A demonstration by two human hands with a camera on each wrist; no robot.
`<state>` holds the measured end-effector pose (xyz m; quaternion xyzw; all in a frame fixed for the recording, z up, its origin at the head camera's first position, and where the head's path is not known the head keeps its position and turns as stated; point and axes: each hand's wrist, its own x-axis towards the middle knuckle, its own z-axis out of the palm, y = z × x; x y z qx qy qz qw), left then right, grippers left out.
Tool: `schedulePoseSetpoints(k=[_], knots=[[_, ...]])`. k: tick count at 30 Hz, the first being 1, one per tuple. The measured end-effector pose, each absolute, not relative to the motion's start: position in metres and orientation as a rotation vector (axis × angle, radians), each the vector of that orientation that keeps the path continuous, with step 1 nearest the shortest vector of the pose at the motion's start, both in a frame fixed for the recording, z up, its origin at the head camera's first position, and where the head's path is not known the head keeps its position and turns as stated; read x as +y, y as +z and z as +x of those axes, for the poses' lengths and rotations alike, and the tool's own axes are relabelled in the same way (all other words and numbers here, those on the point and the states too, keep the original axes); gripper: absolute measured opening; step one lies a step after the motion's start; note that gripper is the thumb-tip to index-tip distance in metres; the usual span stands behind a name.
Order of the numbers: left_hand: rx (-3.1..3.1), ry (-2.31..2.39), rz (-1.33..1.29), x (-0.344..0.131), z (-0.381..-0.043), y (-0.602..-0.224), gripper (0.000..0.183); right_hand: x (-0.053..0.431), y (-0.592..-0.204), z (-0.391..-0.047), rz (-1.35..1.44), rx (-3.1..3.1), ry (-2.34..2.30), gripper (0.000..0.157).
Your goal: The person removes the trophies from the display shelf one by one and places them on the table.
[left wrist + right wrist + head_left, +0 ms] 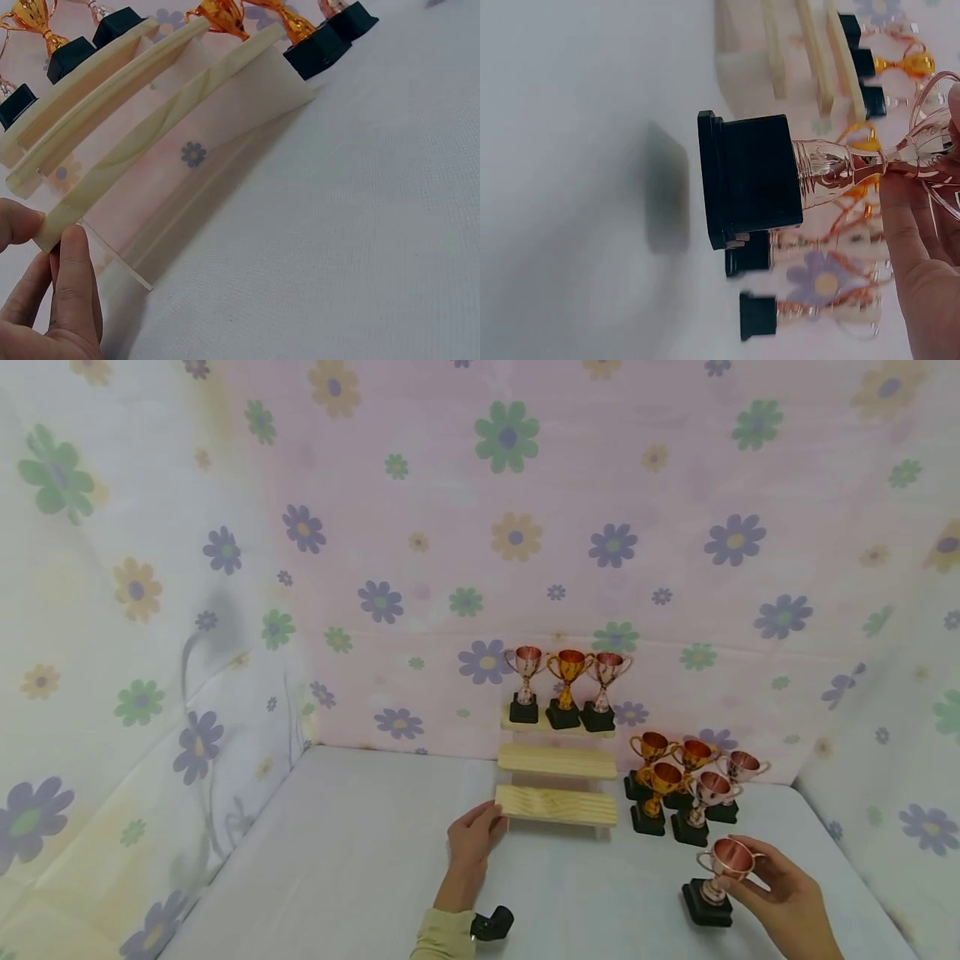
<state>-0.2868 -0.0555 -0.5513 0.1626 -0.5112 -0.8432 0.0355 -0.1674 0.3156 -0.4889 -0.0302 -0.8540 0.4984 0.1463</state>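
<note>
My right hand grips a rose-gold trophy cup by its bowl. The black base hangs a little above the table, its shadow apart from it in the right wrist view. With thumb and fingers my left hand pinches the left end of the lowest step of a three-step wooden stand. On the top step stand two rose-gold trophies with a gold trophy between them. The middle step and the lowest step bear nothing.
Right of the stand, several gold and rose-gold trophies stand close together on the white table. Flower-patterned cloth hangs behind and at both sides. A black strap device sits at my left wrist.
</note>
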Motion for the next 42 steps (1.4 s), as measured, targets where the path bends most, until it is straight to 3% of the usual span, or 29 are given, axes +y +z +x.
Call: schedulePoseSetpoints(k=[10,27,34,42], knots=[[-1.593,-2.568,0.533,-0.055,-0.289,-0.552,0.034,0.357,-0.495,-0.180,-0.148,-2.360,1.305,0.052],[-1.586,-2.569,0.536,-0.054,-0.290,-0.553,0.034,0.397,-0.498,-0.232,-0.124,-2.369,1.333,0.052],[-1.597,-2.559,0.549,-0.053,-0.288,-0.552,0.034,0.405,-0.500,-0.245,-0.143,-2.417,1.363,0.063],[-1.605,-2.559,0.543,-0.054,-0.289,-0.553,0.034,0.411,-0.510,-0.252,-0.085,-2.376,1.458,0.041]])
